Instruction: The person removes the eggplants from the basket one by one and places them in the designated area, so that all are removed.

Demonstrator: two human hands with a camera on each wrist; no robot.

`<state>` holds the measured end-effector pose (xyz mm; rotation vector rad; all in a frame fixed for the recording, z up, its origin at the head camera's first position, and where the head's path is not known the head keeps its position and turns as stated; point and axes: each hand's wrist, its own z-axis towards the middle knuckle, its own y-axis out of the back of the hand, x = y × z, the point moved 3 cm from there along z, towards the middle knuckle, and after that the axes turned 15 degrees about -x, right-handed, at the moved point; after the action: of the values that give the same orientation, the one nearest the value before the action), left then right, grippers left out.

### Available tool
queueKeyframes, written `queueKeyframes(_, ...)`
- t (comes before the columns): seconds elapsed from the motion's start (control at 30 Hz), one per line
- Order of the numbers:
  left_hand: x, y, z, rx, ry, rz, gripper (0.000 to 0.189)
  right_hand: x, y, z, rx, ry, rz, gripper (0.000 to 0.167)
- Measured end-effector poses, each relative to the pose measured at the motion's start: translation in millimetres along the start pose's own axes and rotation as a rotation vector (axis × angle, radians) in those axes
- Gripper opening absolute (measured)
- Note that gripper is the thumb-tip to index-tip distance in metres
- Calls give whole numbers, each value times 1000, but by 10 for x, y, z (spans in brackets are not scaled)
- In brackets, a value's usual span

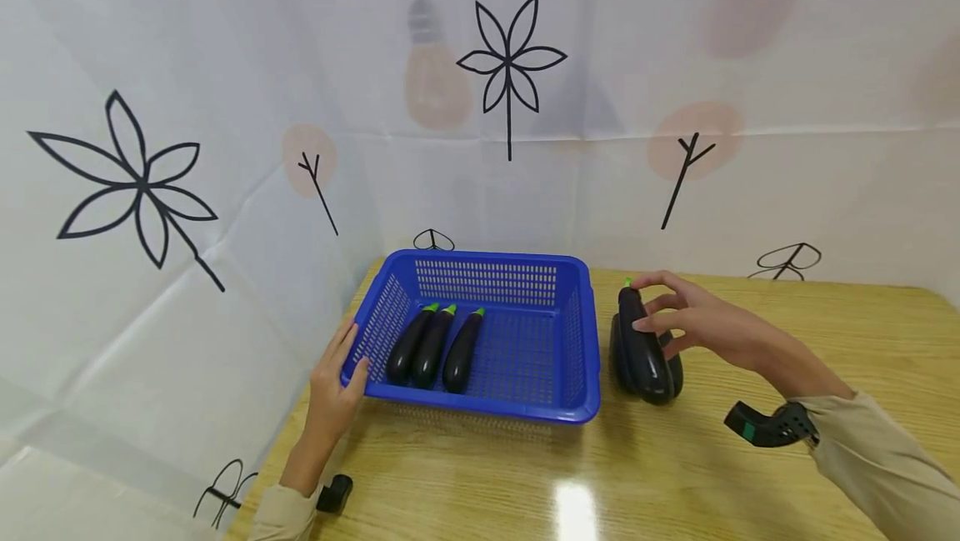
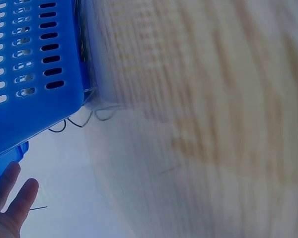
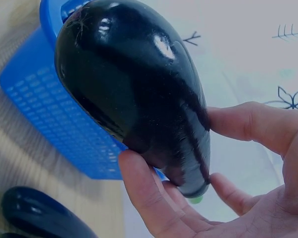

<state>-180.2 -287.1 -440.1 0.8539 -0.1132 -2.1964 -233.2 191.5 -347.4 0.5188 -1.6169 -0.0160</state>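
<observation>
My right hand (image 1: 701, 320) grips a dark, glossy eggplant (image 1: 643, 349) near its green stem end, to the right of the basket. In the right wrist view, thumb and fingers press the narrow end of this eggplant (image 3: 134, 84) from both sides, its fat end toward the camera. Below it on the table lie other eggplants (image 3: 42, 210), mostly covered by the held one in the head view. My left hand (image 1: 333, 395) rests at the front left corner of a blue plastic basket (image 1: 480, 408), fingers straight along its rim. Three eggplants (image 1: 431, 349) lie side by side in the basket's left half.
The wooden table (image 1: 465, 474) reaches to a white cloth (image 1: 585, 199) printed with plants and lamps, which hangs behind and at the left. A dark wrist strap (image 1: 772, 426) sits on my right wrist, and a black device (image 1: 335, 493) is at the left wrist.
</observation>
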Motion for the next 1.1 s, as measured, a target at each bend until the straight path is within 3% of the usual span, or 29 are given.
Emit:
queueKeyframes(0.67, -43, 21, -16, -31, -21, -5, 53, -217, 159, -46, -8, 9, 42, 56)
queueKeyframes(1.1, -30, -3, -9, -8, -11, 7, 53, -342, 279, -64, -36, -19, 17, 60)
